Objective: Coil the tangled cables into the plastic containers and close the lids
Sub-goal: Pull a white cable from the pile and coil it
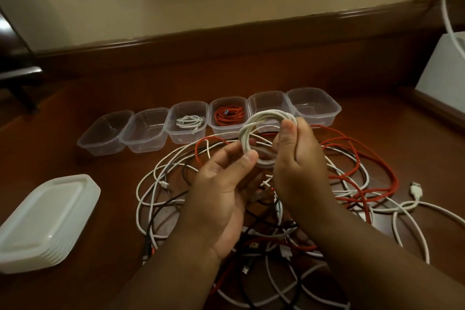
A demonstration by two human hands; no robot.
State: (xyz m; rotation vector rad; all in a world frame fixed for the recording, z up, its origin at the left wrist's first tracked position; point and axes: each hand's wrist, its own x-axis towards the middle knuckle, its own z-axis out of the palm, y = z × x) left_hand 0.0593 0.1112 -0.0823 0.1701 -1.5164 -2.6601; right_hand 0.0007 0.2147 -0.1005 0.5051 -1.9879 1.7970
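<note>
I see the dark brown wooden surface [251, 78] running under everything. On it, nearest me, sprawls the loose tangle of white, red and black cables [289, 209], spreading out to both sides of my forearms. At the far edge of that tangle stands a row of six clear plastic containers [148, 131], all open; the third from the left holds a small white coil and the fourth a red coil, the others look bare. To my left lies a stack of white plastic lids [47, 219], just apart from the tangle.

Both forearms reach forward and meet above the heap. My left hand [221, 184] is turned palm up, thumb pressed against the lower rim of the coiled white cable [261, 131], fingers curled behind it. My right hand [299, 156] shows its back to me, thumb raised, pinching the coil's right side. The coil is held upright in the air, in front of the fourth and fifth containers.
</note>
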